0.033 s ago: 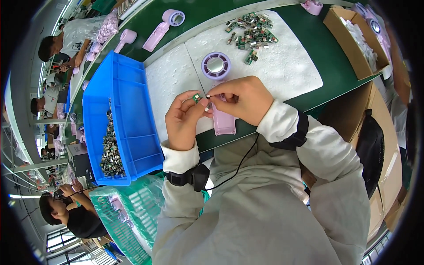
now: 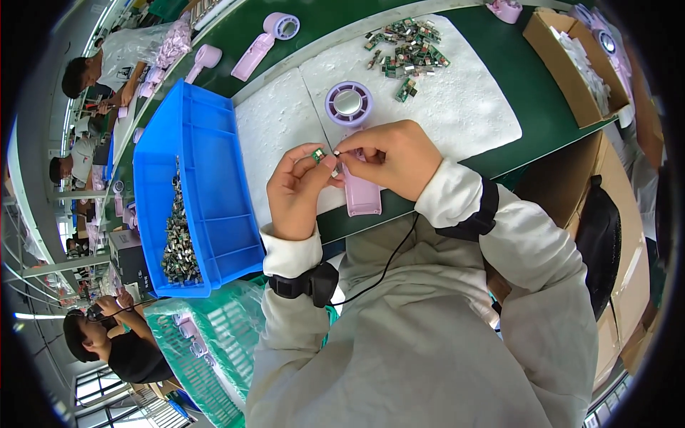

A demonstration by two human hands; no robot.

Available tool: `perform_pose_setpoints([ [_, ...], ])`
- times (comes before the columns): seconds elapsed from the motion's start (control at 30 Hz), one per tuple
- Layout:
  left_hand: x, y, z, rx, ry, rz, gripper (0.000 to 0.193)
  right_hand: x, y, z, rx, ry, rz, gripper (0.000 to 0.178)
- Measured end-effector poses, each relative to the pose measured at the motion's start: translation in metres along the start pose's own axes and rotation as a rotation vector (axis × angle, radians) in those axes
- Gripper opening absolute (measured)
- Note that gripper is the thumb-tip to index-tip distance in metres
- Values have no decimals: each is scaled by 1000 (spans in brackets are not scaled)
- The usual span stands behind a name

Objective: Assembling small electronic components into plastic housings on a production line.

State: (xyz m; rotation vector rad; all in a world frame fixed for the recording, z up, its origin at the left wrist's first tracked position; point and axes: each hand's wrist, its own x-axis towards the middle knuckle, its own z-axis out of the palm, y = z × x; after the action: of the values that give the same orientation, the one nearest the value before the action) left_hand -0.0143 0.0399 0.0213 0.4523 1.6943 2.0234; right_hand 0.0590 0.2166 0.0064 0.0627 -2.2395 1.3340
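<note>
My left hand [image 2: 298,187] is closed, pinching a small green circuit board [image 2: 318,154] between thumb and fingers. Close against it, my right hand [image 2: 401,161] has thumb and index finger pressed together on a tiny white connector [image 2: 337,153]; whether it touches the board I cannot tell. Beneath both hands lies a handheld fan, with its round lilac head [image 2: 349,104] beyond them and its open pink handle [image 2: 362,194] toward me. My fingers hide the upper part of the handle.
Loose circuit boards [image 2: 410,53] lie heaped on a white foam sheet [image 2: 471,107]. At left, a blue bin [image 2: 221,178] holds many boards. More fan parts [image 2: 253,57] lie at the back. A cardboard box [image 2: 571,71] stands at far right, a green crate [image 2: 214,378] at lower left. Co-workers sit leftward.
</note>
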Motion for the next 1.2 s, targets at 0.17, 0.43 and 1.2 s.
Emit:
perform_pose_setpoints([
  [0.17, -3, 1, 2, 37, 15, -3, 29, -2, -3, 0, -14, -12, -4, 19],
  [0.43, -1, 3, -2, 92, -15, -15, 29, -2, -3, -4, -101, 6, -110, 18],
  [1.2, -20, -4, -2, 383, -110, 294, 39, -1, -20, -12, -7, -49, 11, 11],
])
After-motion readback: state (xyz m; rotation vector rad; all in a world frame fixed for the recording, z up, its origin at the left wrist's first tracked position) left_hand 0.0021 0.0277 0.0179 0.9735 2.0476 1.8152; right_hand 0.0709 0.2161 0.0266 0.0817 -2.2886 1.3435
